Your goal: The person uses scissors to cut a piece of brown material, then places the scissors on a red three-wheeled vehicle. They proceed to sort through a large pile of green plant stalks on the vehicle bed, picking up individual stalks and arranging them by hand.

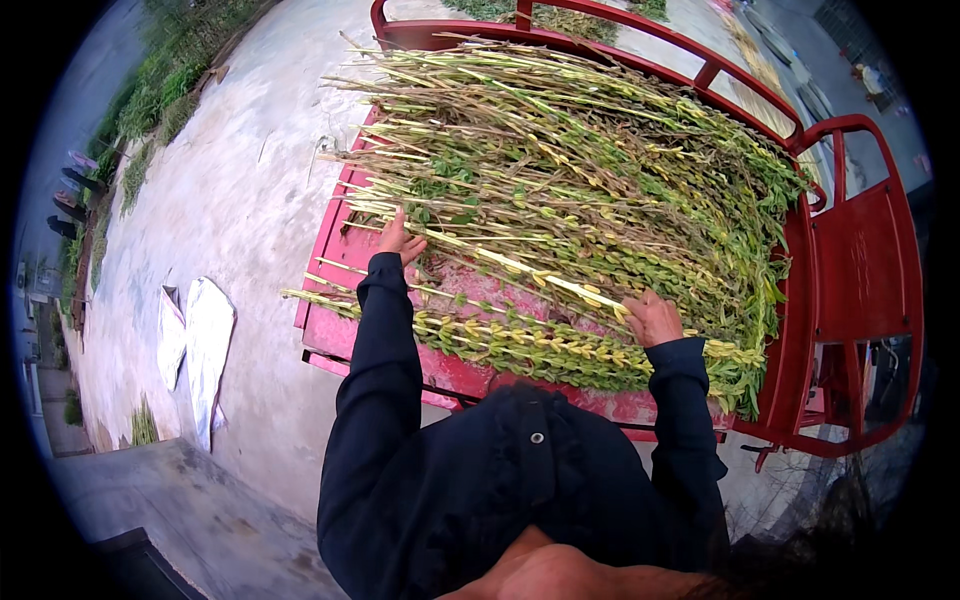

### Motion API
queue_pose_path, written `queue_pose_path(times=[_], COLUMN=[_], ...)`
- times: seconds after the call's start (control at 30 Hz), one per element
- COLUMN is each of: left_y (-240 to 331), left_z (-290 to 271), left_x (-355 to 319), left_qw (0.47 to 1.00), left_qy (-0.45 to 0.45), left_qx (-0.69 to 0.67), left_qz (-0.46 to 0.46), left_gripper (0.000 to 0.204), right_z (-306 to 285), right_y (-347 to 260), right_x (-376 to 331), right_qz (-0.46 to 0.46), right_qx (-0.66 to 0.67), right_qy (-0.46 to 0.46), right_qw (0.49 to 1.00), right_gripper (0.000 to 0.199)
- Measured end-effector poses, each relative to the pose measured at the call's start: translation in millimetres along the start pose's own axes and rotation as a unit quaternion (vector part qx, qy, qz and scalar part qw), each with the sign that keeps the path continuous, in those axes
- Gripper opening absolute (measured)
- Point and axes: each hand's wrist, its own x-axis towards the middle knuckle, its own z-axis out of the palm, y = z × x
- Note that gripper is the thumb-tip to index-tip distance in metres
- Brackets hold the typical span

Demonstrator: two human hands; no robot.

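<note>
Long cut stalks with green and yellow pods, apparently sesame stalks (570,150), lie heaped across the red cart bed (325,330). My right hand (653,318) is closed around a pale yellow stalk (530,270) at the near side of the heap. That stalk slants up to the left, toward my left hand (402,240). My left hand is beside the bare cut ends, its fingers apart, touching or almost touching them. A separate row of podded stalks (520,345) lies along the bed's near edge, below both hands.
A red rail (640,30) runs along the cart's far side, and a tall red frame (865,260) stands at its right end. White sacks (205,340) lie on the concrete ground (250,160) to the left. Green plants (150,90) line the ground's far left edge.
</note>
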Motion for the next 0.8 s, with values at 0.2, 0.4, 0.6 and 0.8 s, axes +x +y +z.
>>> queue_pose_path(times=[0.2,0.4,0.6,0.8], left_y=[-13,-8,57,128], left_z=[22,17,2,-97], left_x=[48,74,60,-57], left_qw=[0.996,0.820,0.966,0.926], left_qy=[-0.007,-0.115,-0.124,0.015], left_qx=[0.079,0.535,0.202,0.137], left_qz=[0.050,0.170,0.106,0.352], left_gripper=[0.081,0.042,0.011,0.012], right_z=[-37,-39,-6,13], right_y=[-1,8,31,36], right_x=[-34,-34,-66,-69], right_qz=[0.043,0.045,0.085,0.091], right_qx=[-0.016,-0.082,-0.052,-0.007], right_qy=[-0.029,-0.020,0.006,-0.007], right_qw=[0.999,0.995,0.995,0.996], right_gripper=[0.023,0.016,0.016,0.017])
